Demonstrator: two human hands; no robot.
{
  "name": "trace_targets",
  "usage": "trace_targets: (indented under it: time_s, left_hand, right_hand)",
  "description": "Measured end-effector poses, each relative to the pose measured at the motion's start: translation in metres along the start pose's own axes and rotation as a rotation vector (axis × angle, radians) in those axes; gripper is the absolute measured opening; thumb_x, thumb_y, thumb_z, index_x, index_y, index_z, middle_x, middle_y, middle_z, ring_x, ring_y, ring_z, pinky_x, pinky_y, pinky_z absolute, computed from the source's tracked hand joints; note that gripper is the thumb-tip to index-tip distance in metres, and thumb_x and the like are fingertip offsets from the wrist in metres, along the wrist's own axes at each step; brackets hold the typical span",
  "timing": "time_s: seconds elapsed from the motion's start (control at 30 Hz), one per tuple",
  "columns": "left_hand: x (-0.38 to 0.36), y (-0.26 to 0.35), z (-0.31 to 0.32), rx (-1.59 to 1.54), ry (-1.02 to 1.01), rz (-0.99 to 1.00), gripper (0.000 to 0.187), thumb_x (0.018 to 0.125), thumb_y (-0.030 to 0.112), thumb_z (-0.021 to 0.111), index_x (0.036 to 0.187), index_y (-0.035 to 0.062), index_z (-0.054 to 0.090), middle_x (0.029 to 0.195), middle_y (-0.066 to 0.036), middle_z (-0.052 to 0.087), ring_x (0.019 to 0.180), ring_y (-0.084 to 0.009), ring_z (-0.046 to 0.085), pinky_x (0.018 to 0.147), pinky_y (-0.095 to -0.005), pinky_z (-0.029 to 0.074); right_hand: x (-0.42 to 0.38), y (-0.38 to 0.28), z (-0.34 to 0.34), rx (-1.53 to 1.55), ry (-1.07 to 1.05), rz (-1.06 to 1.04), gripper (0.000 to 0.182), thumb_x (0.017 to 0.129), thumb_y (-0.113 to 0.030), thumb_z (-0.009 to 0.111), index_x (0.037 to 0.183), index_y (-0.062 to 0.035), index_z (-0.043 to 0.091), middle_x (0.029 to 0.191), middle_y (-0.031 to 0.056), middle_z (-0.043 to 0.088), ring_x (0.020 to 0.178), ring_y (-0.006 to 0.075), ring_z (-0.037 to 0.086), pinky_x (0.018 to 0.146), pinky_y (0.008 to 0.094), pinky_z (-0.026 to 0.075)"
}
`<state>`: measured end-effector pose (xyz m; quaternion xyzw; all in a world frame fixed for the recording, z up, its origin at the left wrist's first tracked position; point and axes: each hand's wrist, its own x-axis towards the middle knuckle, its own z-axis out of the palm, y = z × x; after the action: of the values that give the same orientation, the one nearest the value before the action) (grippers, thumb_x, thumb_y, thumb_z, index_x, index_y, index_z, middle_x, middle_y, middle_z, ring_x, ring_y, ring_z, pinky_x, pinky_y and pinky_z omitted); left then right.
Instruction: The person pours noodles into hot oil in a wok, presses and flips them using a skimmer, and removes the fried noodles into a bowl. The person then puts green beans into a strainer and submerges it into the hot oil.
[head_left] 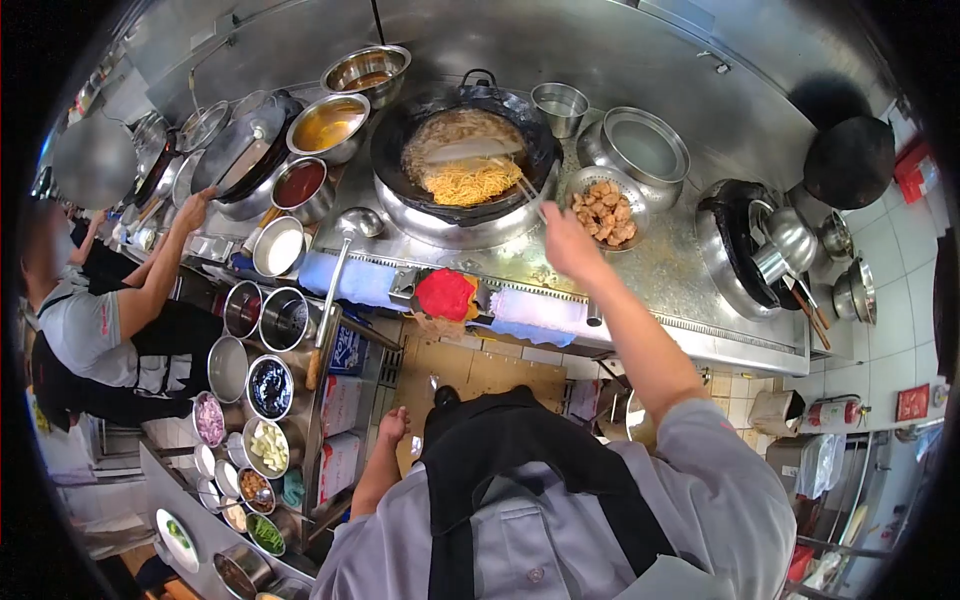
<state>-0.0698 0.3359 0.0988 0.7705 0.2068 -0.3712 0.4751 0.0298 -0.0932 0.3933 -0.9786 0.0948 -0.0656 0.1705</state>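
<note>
My right hand (572, 240) is closed around a pair of long chopsticks (530, 188), whose far ends reach into the black wok (395, 150). Yellow noodles (465, 184) sit on the near side of the wok, with foaming brown liquid (455, 130) behind them. Steam or blur covers part of the surface. Just right of that hand, a perforated metal strainer (640, 190) holds browned fried chunks (604, 214). My left hand (395, 425) hangs low at my side, fingers curled in, and I see nothing in it.
A ladle (358, 222) rests left of the wok, near bowls of red sauce (300, 186) and orange liquid (328, 126). A lidded pot (645, 145) stands behind the strainer. Another wok (745, 240) is at right. A co-worker (95, 290) works at left, beside several ingredient bowls (268, 447).
</note>
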Motion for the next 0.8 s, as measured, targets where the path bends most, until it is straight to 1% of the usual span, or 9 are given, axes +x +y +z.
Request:
trace_targets:
  time_s: [0.13,0.17,0.23,0.3,0.4,0.53,0.67,0.7,0.8]
  left_hand:
    - [0.035,-0.023,-0.006,-0.095,-0.024,0.088,0.035,0.083,0.035,0.044,0.089,0.0018,0.052,0.070,-0.005,0.053,0.055,-0.0142,0.051,0.045,-0.0260,0.042]
    - [0.033,-0.020,-0.003,-0.112,-0.023,0.083,0.035,0.083,0.035,0.044,0.089,0.0018,0.052,0.070,-0.005,0.053,0.055,-0.0142,0.051,0.045,-0.0260,0.042]
    - [0.026,-0.014,-0.002,-0.095,0.028,0.074,0.038,0.082,0.041,0.042,0.098,0.0074,0.051,0.080,-0.007,0.058,0.055,-0.0151,0.054,0.043,-0.0266,0.037]
    - [0.025,-0.021,0.001,-0.129,0.039,0.059,0.039,0.082,0.041,0.041,0.098,0.0069,0.051,0.081,-0.008,0.058,0.056,-0.0158,0.055,0.043,-0.0270,0.038]
    - [0.021,-0.035,0.003,-0.147,0.052,0.028,0.033,0.083,0.036,0.042,0.093,0.0049,0.051,0.076,-0.006,0.055,0.059,-0.0151,0.053,0.045,-0.0278,0.041]
    - [0.011,-0.042,-0.006,-0.113,0.017,-0.016,0.030,0.084,0.032,0.043,0.086,0.0029,0.050,0.068,-0.005,0.052,0.058,-0.0142,0.051,0.045,-0.0277,0.042]
    - [-0.004,-0.020,-0.013,-0.049,0.059,-0.037,0.032,0.084,0.032,0.043,0.088,0.0018,0.051,0.070,-0.006,0.053,0.058,-0.0152,0.053,0.044,-0.0261,0.041]
    - [0.029,-0.045,-0.015,-0.115,0.024,0.011,0.034,0.084,0.033,0.043,0.093,0.0010,0.051,0.073,-0.007,0.055,0.061,-0.0160,0.054,0.046,-0.0266,0.043]
    - [0.014,-0.020,-0.012,-0.051,0.043,0.036,0.039,0.083,0.041,0.039,0.097,0.0077,0.052,0.079,-0.003,0.055,0.056,-0.0124,0.051,0.043,-0.0248,0.037]
  right_hand:
    - [0.005,0.002,-0.101,-0.034,0.116,-0.251,0.038,0.069,0.003,0.039,0.106,-0.0022,0.048,0.086,0.0238,0.054,0.085,0.0325,0.054,0.073,0.0396,0.043]
    - [-0.004,-0.003,-0.137,0.161,0.007,-0.087,0.036,0.069,0.001,0.043,0.104,-0.0021,0.051,0.086,0.0211,0.056,0.085,0.0314,0.054,0.074,0.0372,0.043]
    - [-0.020,-0.003,-0.187,-0.081,0.031,-0.206,0.032,0.071,-0.004,0.048,0.102,-0.0039,0.052,0.089,0.0177,0.057,0.079,0.0326,0.055,0.070,0.0368,0.042]
    - [-0.039,-0.022,-0.225,-0.130,-0.064,-0.148,0.029,0.071,-0.006,0.050,0.100,-0.0048,0.053,0.082,0.0186,0.057,0.075,0.0307,0.056,0.068,0.0360,0.042]
    - [-0.046,-0.018,-0.228,-0.059,-0.131,-0.117,0.031,0.070,-0.002,0.050,0.100,-0.0040,0.052,0.077,0.0172,0.057,0.066,0.0263,0.054,0.064,0.0314,0.041]
    - [-0.031,-0.013,-0.192,-0.096,-0.191,-0.162,0.031,0.070,-0.002,0.048,0.102,-0.0014,0.051,0.079,0.0172,0.058,0.069,0.0245,0.056,0.066,0.0329,0.042]
    - [-0.008,0.006,-0.124,0.029,-0.075,-0.171,0.029,0.075,-0.009,0.045,0.102,-0.0015,0.050,0.085,0.0181,0.058,0.080,0.0308,0.055,0.072,0.0361,0.042]
    - [-0.004,0.005,-0.117,0.033,-0.065,-0.156,0.029,0.075,-0.009,0.045,0.102,-0.0015,0.050,0.085,0.0181,0.058,0.080,0.0308,0.055,0.072,0.0361,0.042]
    - [0.012,0.016,-0.102,0.248,-0.207,0.055,0.028,0.077,-0.009,0.044,0.104,-0.0018,0.049,0.082,0.0157,0.057,0.073,0.0259,0.056,0.067,0.0337,0.042]
